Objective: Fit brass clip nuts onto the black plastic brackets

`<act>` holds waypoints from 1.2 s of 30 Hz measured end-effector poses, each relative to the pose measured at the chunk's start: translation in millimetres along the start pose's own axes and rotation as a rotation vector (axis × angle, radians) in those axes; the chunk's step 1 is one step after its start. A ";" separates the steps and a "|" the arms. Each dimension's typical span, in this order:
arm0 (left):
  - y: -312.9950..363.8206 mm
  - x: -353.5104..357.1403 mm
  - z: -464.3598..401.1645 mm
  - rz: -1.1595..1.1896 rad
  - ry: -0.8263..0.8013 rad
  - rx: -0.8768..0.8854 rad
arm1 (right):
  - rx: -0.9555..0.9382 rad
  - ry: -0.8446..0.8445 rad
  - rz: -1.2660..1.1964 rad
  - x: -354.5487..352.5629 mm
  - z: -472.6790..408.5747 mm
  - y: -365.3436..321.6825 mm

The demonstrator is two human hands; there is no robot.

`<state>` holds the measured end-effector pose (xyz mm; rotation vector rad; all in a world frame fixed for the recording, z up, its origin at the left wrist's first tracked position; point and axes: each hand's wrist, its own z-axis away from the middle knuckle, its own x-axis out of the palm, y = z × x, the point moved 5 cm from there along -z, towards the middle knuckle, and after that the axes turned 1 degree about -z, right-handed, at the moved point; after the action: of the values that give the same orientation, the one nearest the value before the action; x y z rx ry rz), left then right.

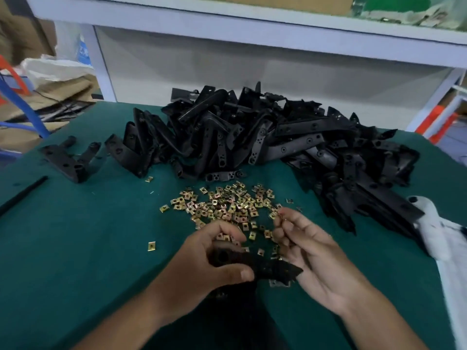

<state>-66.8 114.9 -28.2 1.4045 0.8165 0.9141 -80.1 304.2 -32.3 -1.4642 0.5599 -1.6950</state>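
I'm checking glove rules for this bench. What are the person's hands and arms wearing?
Nothing shows on either: the left hand and right hand are bare, with no gloves, rings or watch visible. Both forearms are uncovered to the frame's edge, with no sleeves in view.

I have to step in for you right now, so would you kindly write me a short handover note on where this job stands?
Left hand: grips one black bracket just above the green mat.
Right hand: fingertips pinch what looks like a clip nut, too small to be sure.
Loose brass clip nuts lie scattered in front of the hands; the big bracket pile sits behind them. Two brackets lie apart at far left.
Done: cannot tell how many are fitted.
Left: clip the nut onto the held bracket, then work through the pile.
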 end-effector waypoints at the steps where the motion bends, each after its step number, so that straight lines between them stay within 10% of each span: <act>1: -2.4 1.7 -0.2 0.010 -0.012 -0.006 | 0.001 -0.008 0.037 2.1 1.1 0.5; 36: 3.9 2.1 -3.9 0.030 0.060 0.167 | -0.169 -0.176 0.569 15.6 15.5 0.6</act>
<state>-69.6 118.3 -24.2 1.5433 0.9361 0.9319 -65.1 294.1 -19.9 -1.3804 0.9360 -1.0859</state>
